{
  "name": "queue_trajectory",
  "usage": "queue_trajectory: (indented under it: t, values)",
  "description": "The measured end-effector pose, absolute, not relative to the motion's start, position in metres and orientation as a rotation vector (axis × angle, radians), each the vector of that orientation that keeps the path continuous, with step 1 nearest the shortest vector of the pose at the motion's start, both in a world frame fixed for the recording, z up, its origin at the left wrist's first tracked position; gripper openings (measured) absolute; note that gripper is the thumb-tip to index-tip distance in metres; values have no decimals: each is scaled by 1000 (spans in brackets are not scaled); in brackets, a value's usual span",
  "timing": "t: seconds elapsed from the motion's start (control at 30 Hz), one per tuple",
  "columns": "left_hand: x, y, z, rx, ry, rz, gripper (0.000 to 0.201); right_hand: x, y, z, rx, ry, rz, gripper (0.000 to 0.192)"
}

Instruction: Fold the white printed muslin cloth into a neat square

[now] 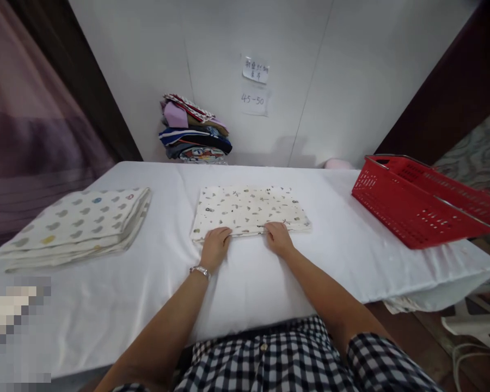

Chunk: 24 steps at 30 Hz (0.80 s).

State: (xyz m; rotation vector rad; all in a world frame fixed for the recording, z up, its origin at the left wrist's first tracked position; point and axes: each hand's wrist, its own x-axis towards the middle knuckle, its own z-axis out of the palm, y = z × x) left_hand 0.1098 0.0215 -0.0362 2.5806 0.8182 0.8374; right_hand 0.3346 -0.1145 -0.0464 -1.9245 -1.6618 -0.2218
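Observation:
In the head view a cream cloth with small printed motifs (251, 207) lies folded into a flat rectangle in front of me. My left hand (216, 245) is closed at the near edge, toward its left end, with the fingers curled on the fabric. Toward the right part of that same edge, my right hand (278, 238) also grips the cloth, its fingertips on the top layer. The thumbs are mostly hidden. A bracelet (201, 271) circles my left wrist.
A white-covered table (245, 294) bears everything here. At left lies a folded white cloth with grey printed shapes (79, 218). A red perforated basket (416, 204) stands at right. Behind are stacked folded fabrics (194, 133) and paper notes (255, 100) on the wall.

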Motion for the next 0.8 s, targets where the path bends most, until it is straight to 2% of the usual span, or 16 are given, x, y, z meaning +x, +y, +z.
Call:
queue_trajectory:
  t: [0.43,0.8]
  values:
    - [113,25,-40,2598,832,843,30,337,-116,-42,-2015,-1653,-265,38]
    - [118,21,-38,2757,926,791,33,341,-115,-40,-2034,-1641,-117,38]
